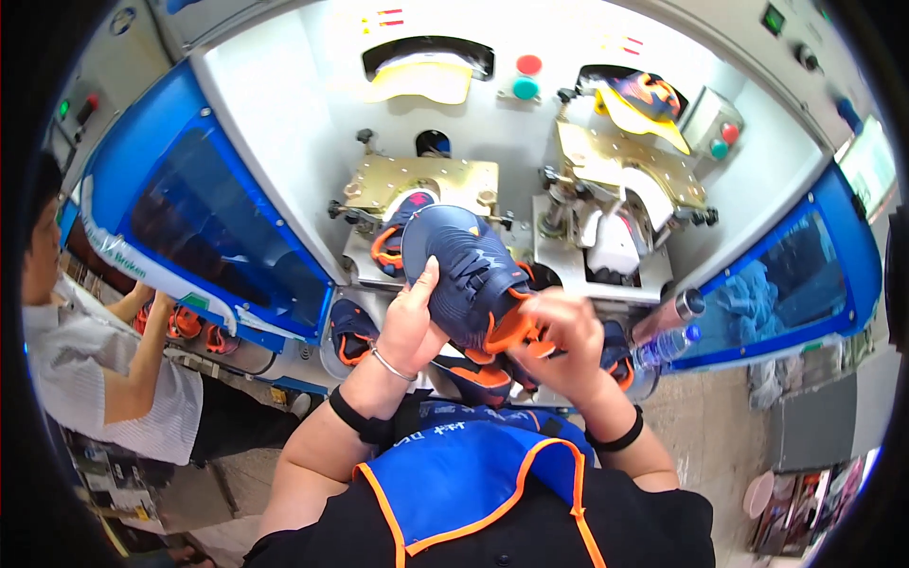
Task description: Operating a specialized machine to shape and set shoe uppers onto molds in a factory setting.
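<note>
So the count: one navy shoe upper with orange trim (pixel 464 270) is in hand, another navy and orange piece (pixel 352 331) lies just left of the person's left wrist, more of them are heaped under the hands, and one sits up on the right station's form (pixel 644 95). The machine (pixel 284 85) has two brass-coloured clamp stations, left (pixel 421 180) and right (pixel 620 161), each with a red and green button pair beside it, plus a blue-framed dark window on either side. A metal flask (pixel 668 315) and a plastic water bottle (pixel 663 347) lie side by side at the right edge of the work ledge.

It's a factory floor with a pale machine housing, and a co-worker in a striped shirt (pixel 114 379) is at the next station on the left.

The left hand (pixel 407 322) is wrapped around the shoe upper's left side, thumb up against the toe area, fingers closed behind it. The right hand (pixel 559 341) is curled tight at the orange heel end, pinching it. The shoe sits between both hands, toe pointing up toward the left clamp station, just in front of it.
</note>
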Demonstrator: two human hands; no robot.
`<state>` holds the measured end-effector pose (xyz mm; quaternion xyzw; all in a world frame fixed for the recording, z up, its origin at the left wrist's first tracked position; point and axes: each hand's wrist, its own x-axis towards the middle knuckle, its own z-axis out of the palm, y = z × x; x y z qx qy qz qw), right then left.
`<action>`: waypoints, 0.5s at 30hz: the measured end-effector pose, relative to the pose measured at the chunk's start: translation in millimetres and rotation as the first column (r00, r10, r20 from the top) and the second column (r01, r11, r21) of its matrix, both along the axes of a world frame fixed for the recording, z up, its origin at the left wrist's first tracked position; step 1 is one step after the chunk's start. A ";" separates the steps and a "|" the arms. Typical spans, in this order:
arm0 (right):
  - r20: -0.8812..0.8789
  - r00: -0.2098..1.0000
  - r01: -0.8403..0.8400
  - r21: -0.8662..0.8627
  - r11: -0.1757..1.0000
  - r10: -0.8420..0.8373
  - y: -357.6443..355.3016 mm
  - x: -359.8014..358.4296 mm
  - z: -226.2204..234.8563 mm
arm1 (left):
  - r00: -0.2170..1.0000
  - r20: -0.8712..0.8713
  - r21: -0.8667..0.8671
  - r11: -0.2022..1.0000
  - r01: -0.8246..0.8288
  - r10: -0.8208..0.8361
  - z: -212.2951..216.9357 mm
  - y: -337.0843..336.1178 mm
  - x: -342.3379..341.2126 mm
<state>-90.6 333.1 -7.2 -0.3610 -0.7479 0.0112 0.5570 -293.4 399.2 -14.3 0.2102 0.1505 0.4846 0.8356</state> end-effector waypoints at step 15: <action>0.504 0.798 0.285 0.166 0.944 -0.330 210.3 -63.2 133.2 | 0.995 -0.055 0.002 0.996 -0.084 0.084 -15.2 -23.4 -124.6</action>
